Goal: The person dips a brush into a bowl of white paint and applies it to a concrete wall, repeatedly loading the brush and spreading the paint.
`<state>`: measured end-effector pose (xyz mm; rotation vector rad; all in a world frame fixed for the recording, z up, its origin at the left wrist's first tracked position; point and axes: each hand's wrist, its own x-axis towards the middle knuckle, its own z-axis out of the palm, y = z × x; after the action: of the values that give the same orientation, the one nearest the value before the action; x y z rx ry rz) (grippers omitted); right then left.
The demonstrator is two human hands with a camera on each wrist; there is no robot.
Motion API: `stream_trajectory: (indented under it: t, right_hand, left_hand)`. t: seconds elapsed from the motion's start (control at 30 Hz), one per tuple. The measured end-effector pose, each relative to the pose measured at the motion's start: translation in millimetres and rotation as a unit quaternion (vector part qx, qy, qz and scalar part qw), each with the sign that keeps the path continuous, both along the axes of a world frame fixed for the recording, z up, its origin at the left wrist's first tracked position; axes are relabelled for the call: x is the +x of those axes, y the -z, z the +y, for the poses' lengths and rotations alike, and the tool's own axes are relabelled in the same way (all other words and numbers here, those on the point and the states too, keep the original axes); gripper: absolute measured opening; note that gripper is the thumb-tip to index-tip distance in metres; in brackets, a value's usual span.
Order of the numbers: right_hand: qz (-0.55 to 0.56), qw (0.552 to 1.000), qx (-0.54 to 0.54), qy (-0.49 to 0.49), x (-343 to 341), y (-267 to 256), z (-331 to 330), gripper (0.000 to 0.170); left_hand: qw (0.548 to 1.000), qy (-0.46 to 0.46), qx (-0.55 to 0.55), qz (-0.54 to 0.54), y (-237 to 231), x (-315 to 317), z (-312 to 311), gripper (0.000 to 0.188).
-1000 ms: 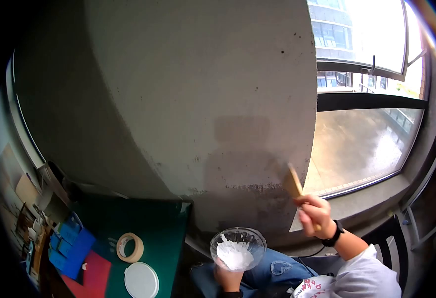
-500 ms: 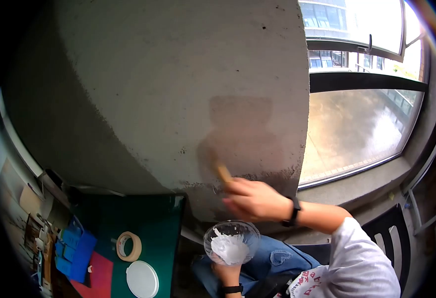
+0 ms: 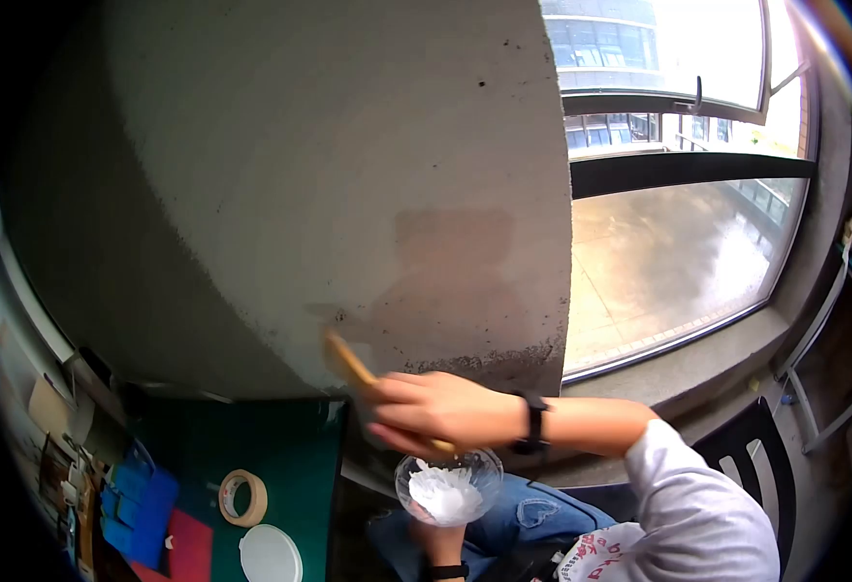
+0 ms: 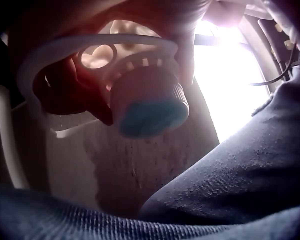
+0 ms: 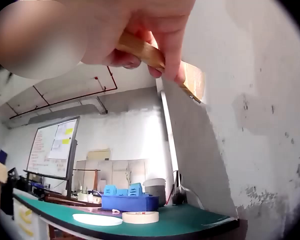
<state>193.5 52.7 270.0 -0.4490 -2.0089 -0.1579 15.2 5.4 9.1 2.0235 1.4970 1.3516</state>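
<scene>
Head view: a clear round bowl [image 3: 491, 473] holds thick white paste [image 3: 444, 497].

Brush [image 3: 350, 359], tan; paste [image 3: 445, 495], white; tabletop [image 3: 295, 466], green; tape roll [image 5: 141, 218], beige; lid [image 3: 271, 555], white; jeans [image 3: 503, 506], blue, heart motif; shirt [image 3: 702, 509], white, red lettering

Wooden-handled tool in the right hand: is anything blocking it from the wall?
Nothing visible is. In the right wrist view, the wooden-handled tool reaches toward the wall with no object between; whether they touch is unclear. In the head view, the clear container shows below the right hand, out of that path.
</scene>
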Motion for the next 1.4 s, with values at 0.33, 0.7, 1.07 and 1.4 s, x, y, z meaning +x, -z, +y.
stream_trajectory:
  t: [0.33,0.7,1.07,1.4]
  right_hand:
    - [0.094,0.963,-0.074,0.241,82,21,-75,0.005]
    - [0.132,0.983,0.08,0.096,72,-10,-46,0.015]
    - [-0.088,0.971,0.037,0.219,55,76,-17,0.036]
    - [0.067,0.977,0.121,0.164,24,-40,14,0.05]
  left_hand:
    - [1.0,-0.011,-0.021,0.016,8,0,2,0.065]
    - [0.999,-0.001,0.044,0.01,-2,3,2,0.067]
    - [0.998,-0.013,-0.054,0.01,-3,5,5,0.055]
    - [1.0,0.004,-0.019,0.01,7,6,8,0.054]
